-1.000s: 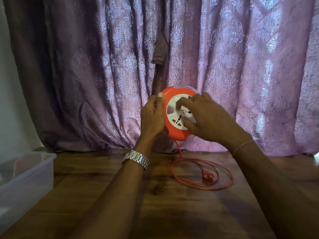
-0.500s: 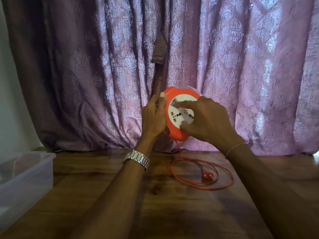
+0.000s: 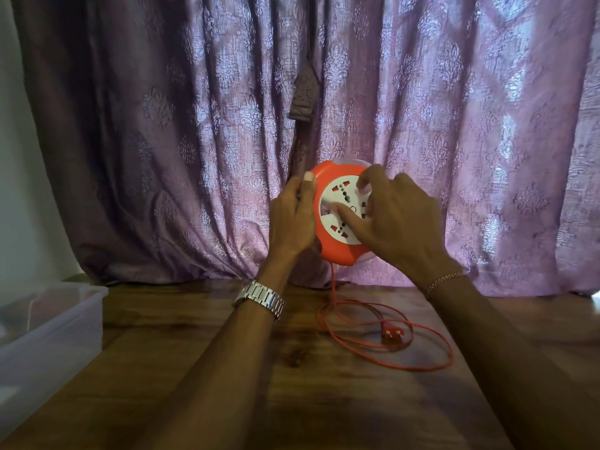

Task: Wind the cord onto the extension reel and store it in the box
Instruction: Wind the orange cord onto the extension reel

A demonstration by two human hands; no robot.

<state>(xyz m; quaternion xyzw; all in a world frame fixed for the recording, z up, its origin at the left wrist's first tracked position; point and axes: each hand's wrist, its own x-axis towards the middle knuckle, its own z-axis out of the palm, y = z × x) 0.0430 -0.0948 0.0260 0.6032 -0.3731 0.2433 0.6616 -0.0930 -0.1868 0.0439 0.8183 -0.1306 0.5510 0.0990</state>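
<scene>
I hold an orange round extension reel with a white socket face upright above the table. My left hand grips its left rim, thumb on the front edge. My right hand lies on the white face, fingertips pressed on the sockets. An orange cord hangs from the reel's bottom and lies in loose loops on the wooden table. Its orange two-pin plug rests inside the loops. A clear plastic box stands at the left edge of the table, open on top.
A purple patterned curtain hangs right behind the table's far edge. A pale wall shows at the far left. I wear a metal watch on the left wrist and a thin bracelet on the right.
The white socket face has turned under my right hand's fingers, and that hand has shifted up and right. The loose loops on the table look slightly smaller. My left hand has stayed on the rim.
</scene>
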